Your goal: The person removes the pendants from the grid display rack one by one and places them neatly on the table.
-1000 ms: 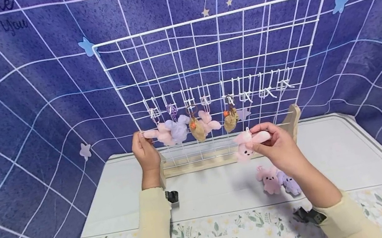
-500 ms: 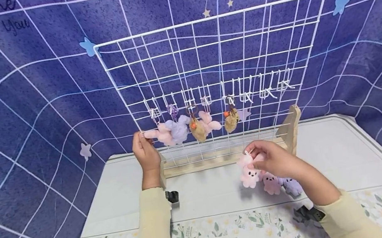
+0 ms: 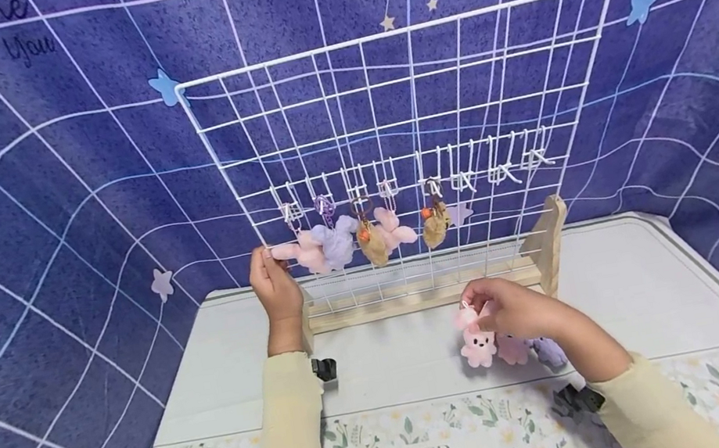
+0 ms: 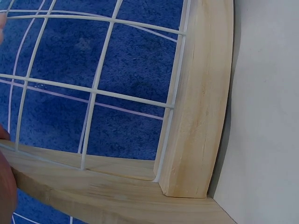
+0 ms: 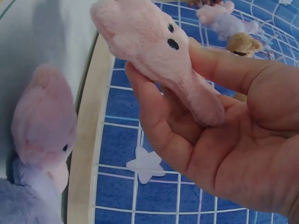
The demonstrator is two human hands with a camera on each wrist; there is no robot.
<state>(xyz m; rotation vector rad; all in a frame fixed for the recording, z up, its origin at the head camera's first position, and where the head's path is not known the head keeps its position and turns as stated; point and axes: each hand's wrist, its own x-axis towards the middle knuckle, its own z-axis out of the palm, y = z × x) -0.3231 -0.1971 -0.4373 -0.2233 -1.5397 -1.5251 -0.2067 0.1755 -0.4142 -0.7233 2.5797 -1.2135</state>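
Observation:
My right hand (image 3: 520,312) pinches a pink plush bunny keychain (image 3: 478,347) by its long ears, low over the table, face towards me. In the right wrist view the pink bunny (image 5: 145,37) lies between thumb and fingers. Behind it, partly covered by the hand, another pink plush (image 3: 513,351) and a purple plush (image 3: 550,353) lie on the table. My left hand (image 3: 274,290) grips the left wooden side of the white wire grid rack (image 3: 375,125); only bits of its fingers show in the left wrist view, beside the wooden stand (image 4: 201,102).
On the rack's hooks hang pink (image 3: 311,254), purple (image 3: 337,245) and brown (image 3: 373,245) plush keychains, with another brown one (image 3: 435,227) further right. Several white hooks (image 3: 501,175) at the right carry nothing. A floral mat (image 3: 396,440) covers the table's front.
My right hand has lowered the pink bunny from in front of the grid down towards the table, beside the other two plushes. The left hand has stayed on the rack.

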